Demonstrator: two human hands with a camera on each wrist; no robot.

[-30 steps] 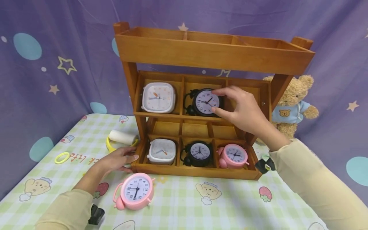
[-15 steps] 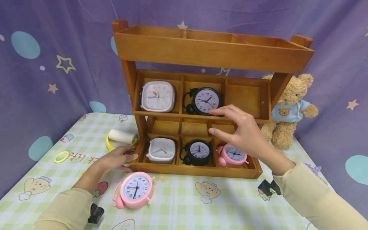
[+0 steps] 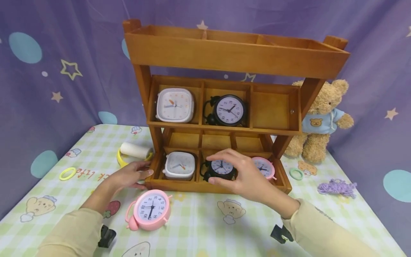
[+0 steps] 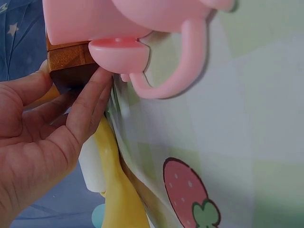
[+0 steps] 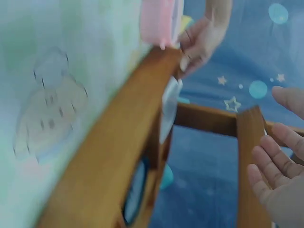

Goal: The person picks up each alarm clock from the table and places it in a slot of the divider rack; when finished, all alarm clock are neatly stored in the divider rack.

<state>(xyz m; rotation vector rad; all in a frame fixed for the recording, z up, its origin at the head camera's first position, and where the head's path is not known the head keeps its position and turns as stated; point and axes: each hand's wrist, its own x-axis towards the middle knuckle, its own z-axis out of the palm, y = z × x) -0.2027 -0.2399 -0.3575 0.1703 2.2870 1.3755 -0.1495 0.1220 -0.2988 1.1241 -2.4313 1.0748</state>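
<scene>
While my right hand hovers in front of the bottom row of the wooden rack, its fingers are spread and loosely bent just before the black alarm clock in the bottom middle compartment; from the head view I cannot tell whether the fingertips touch the clock, and nothing is gripped. The right wrist view shows those fingers straight and relaxed, holding nothing. That black clock stands upright between a white square clock on its left and a pink clock on its right, which my hand partly hides.

My left hand rests on the tablecloth with its fingers extended, the fingertips pressing the rack's lower left corner, as the left wrist view confirms.

One shelf up sit a second white square clock and a second black clock; the right compartment beside them holds nothing. Another pink alarm clock stands on the cloth just before the rack, near my left forearm. Behind my left hand lie a yellow holder with a white roll and a yellow ring. Right of the rack sit a teddy bear, a green ring and a tuft of purple yarn.
</scene>
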